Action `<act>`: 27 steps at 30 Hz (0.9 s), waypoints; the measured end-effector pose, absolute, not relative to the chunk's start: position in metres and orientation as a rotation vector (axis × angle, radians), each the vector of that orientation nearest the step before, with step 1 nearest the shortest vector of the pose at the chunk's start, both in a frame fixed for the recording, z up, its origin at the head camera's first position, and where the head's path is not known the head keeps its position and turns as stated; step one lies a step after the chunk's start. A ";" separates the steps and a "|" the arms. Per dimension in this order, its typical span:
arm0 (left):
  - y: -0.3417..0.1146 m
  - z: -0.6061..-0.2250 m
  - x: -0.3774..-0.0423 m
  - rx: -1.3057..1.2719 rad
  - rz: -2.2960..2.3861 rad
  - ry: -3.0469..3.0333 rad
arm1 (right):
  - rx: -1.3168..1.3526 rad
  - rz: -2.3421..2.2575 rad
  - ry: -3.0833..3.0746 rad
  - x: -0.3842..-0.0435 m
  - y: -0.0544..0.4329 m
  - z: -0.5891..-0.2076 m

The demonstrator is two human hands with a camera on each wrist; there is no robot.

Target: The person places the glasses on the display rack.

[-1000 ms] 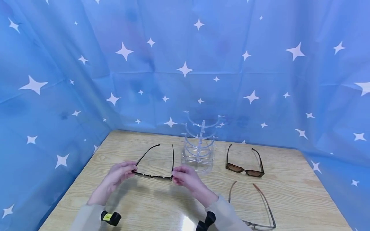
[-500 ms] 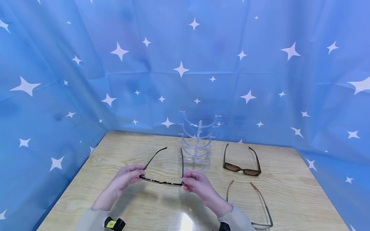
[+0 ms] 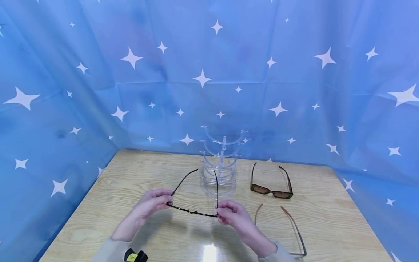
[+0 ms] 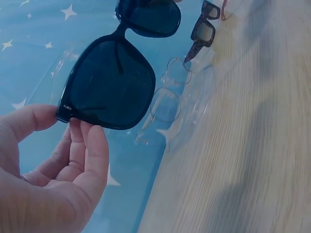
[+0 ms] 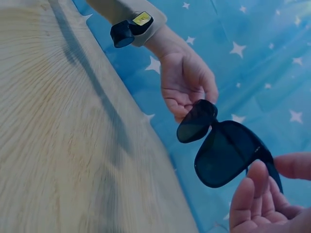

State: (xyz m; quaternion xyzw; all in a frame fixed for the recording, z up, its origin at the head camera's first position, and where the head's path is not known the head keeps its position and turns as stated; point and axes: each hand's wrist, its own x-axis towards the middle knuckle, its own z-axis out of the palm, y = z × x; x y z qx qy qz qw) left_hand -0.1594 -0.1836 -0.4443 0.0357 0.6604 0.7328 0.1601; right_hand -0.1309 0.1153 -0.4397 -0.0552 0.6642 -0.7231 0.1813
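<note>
Both hands hold up a pair of black sunglasses with dark lenses, temples unfolded and pointing away. My left hand pinches the left corner of the frame between thumb and fingers. At the opposite corner, my right hand pinches the hinge area in the same way. The sunglasses hang above the table, apart from its surface. Behind them stands a clear display stand with curved tiers; thin round-rimmed glasses appear low on it.
Brown tortoiseshell sunglasses lie unfolded right of the stand. Nearer, glasses with brown-grey temples lie partly behind the right forearm. The wooden table meets a blue star-patterned curtain at the back and left.
Both hands have carried the black sunglasses right and slightly nearer, toward the front of the stand. The view has shifted a little. The other glasses stay put on the table.
</note>
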 end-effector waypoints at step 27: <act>-0.126 -0.436 -0.187 0.056 2.139 1.925 | -0.018 -2.050 2.042 -0.155 0.161 -0.426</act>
